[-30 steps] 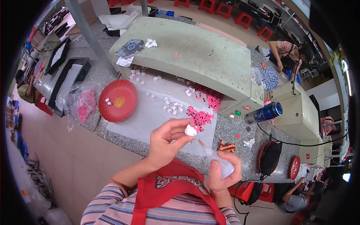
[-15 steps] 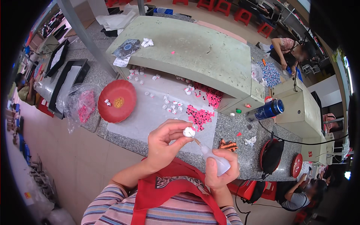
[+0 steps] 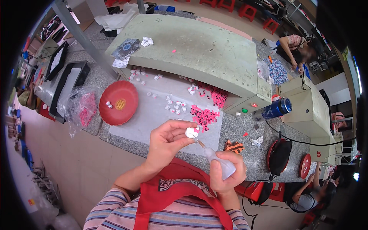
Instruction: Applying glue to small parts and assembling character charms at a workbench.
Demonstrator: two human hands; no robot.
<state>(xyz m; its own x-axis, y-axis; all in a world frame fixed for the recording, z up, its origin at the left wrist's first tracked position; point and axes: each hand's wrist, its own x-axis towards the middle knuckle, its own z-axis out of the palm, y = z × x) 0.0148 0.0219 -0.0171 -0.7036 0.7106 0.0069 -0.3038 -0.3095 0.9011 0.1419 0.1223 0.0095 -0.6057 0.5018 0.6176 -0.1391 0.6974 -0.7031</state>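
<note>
— Which way is the bottle (image 3: 220,163) pointing?
— Nozzle up-left, at the white piece (image 3: 191,132) pinched in the left hand (image 3: 166,142). Right hand (image 3: 228,174) wraps the bottle, over the table (image 3: 245,147) edge.

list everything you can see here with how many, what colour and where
plate: one, red, left on the worktable
plastic bag: one, clear with pink contents, left of the plate
pink pieces: a heap, pink, table centre
white pieces: many, white, scattered on the table
bottle: one, blue, lying on the right
small white piece: one, in the left hand
squeeze bottle: one, clear, in the right hand
left hand: pinching the piece
right hand: gripping the squeeze bottle
</note>
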